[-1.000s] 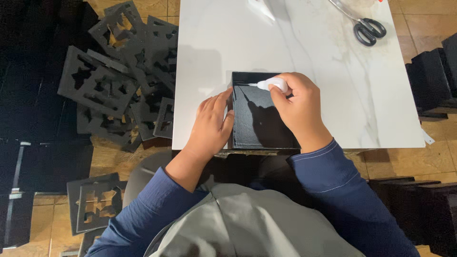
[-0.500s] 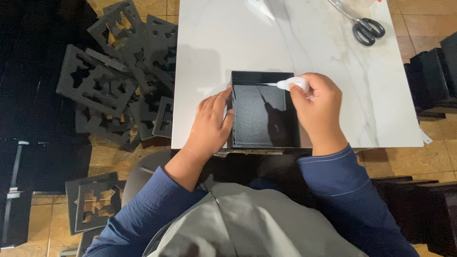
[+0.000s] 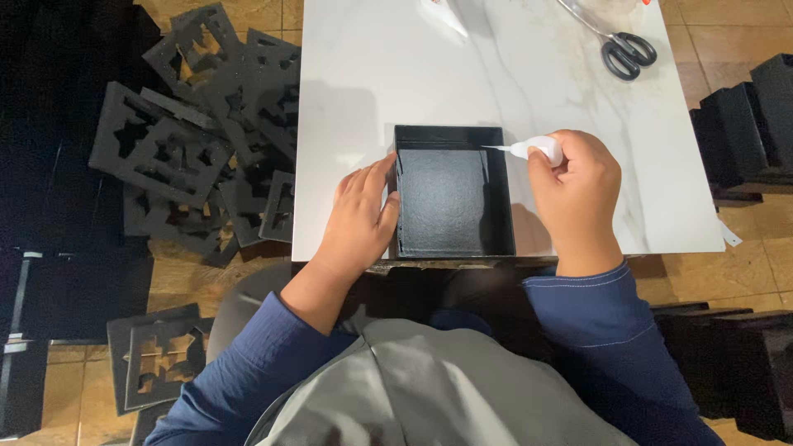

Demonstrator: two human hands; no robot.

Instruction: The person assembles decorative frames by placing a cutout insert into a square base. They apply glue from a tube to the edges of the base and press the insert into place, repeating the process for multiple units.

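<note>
The left hand (image 3: 359,215) lies flat against the black box (image 3: 450,192) on the white counter (image 3: 355,91) — the right hand (image 3: 578,194) grips a small white glue bottle (image 3: 537,150), tip at the box's top corner — gluing it seems.

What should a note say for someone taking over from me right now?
Left hand: flat against the left wall of the black box, steadying it.
Right hand: gripping a white glue bottle, nozzle over the box's upper right corner.
Box: open, at the table's near edge.
Scissors: far right, untouched.
Foam inserts: piled on the floor, left.
Done: none is in the box yet.
</note>
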